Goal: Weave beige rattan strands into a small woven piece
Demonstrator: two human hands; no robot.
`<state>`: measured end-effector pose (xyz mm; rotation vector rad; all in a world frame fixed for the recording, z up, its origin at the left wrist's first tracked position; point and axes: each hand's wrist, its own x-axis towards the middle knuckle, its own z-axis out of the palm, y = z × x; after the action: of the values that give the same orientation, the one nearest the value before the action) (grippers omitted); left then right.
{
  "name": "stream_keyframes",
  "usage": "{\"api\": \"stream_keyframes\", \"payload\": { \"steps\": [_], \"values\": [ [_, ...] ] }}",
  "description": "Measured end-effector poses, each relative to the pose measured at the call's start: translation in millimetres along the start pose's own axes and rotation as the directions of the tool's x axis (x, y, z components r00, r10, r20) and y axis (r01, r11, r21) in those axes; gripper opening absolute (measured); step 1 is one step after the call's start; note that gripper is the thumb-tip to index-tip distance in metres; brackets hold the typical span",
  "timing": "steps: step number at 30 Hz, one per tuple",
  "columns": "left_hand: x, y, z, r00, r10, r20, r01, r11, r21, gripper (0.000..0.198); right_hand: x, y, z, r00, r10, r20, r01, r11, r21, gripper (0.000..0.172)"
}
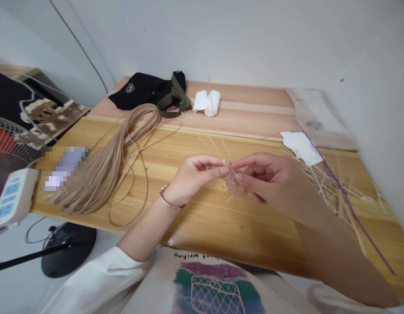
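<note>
I hold a small tan woven straw patch [232, 186] just above the yellow wooden worktop [202, 226], between my two hands. The grip of my left hand [193, 179] pinches its top edge tight, and the grip of my right hand [270, 181] is closed on its other side. A big bunch of long tan strips [106, 165] lies off to my left.

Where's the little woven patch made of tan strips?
In the head view, the small tan woven patch sits mid-picture, pinched between the left hand and right hand above the wooden table, right of the long bundle of tan strips.
</note>
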<state>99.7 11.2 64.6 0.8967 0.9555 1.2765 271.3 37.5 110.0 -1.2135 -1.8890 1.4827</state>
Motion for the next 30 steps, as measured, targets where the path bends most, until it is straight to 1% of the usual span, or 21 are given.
{"api": "stream_keyframes", "payload": {
  "steps": [4, 7, 12, 16, 20, 23, 25, 30],
  "values": [
    [-1, -1, 3.2, 0.999, 0.028, -0.027, -0.028, 1.000, -0.003, 0.014, 0, -3, 5, 0.997, -0.021, -0.080, 0.016, 0.998, -0.065, 0.011],
    [-1, -3, 3.5, 1.000, 0.025, 0.000, -0.025, 1.000, -0.011, 0.014, 1, 0, 6, 0.998, -0.002, -0.065, -0.001, 0.999, -0.047, 0.011],
    [-1, -7, 2.2, 0.998, 0.032, 0.047, -0.030, 0.999, -0.031, 0.015, 5, 5, 3, 0.998, 0.035, 0.050, -0.038, 0.998, 0.046, 0.012],
    [-1, -8, 1.6, 0.997, 0.034, 0.072, -0.033, 0.999, -0.010, 0.015, 10, 3, -6, 0.984, 0.070, 0.163, -0.077, 0.996, 0.036, 0.018],
    [-1, -7, 0.8, 0.991, 0.067, 0.111, -0.070, 0.997, 0.026, 0.016, 16, 1, -16, 0.983, 0.055, 0.176, -0.052, 0.998, -0.019, 0.024],
    [-1, -7, 0.2, 0.989, 0.065, 0.132, -0.072, 0.996, 0.044, 0.015, 21, 1, -21, 0.969, 0.027, 0.245, -0.016, 0.999, -0.044, 0.025],
    [0, -7, 0.1, 0.989, 0.068, 0.131, -0.074, 0.996, 0.042, 0.014, 24, 1, -21, 0.955, 0.017, 0.295, -0.010, 1.000, -0.025, 0.023],
    [0, -10, 1.6, 0.988, 0.040, 0.151, -0.038, 0.999, -0.015, 0.013, 35, 1, -18, 0.939, 0.015, 0.343, -0.035, 0.998, 0.052, 0.023]
  ]
}}
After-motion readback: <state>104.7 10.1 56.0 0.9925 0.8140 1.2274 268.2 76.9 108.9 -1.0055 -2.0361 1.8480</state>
